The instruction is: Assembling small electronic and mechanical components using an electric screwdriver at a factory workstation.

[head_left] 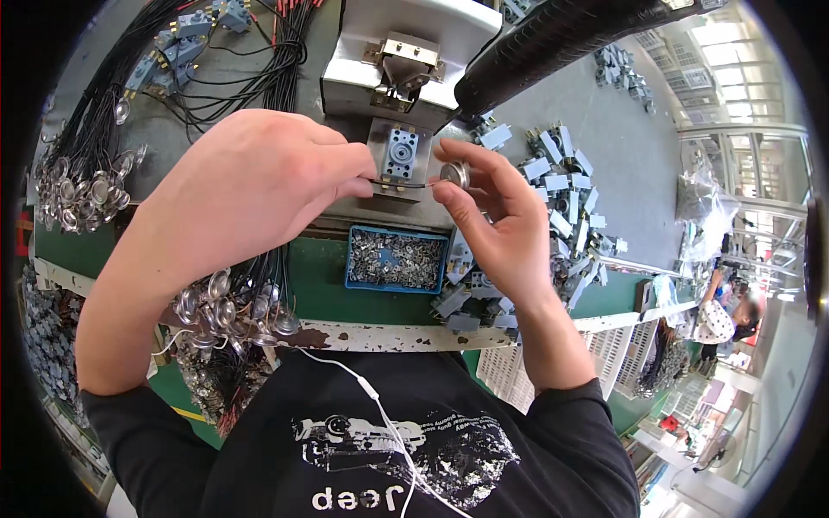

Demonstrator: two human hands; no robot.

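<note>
A grey switch-like block with a round centre sits on the metal plate of a bench press. My left hand pinches a thin dark wire that runs across the block's near end, by its brass terminals. In my right hand, thumb and fingers hold a round silver metal disc at the wire's other side, just right of the block. Where the wire meets the disc is partly hidden by my fingers. Close below both hands stands a blue tray of small metal clips.
Many grey blocks lie heaped at the right. Black wires with silver discs hang at the left and over the front edge. A thick black tube crosses above the press. A person is far right.
</note>
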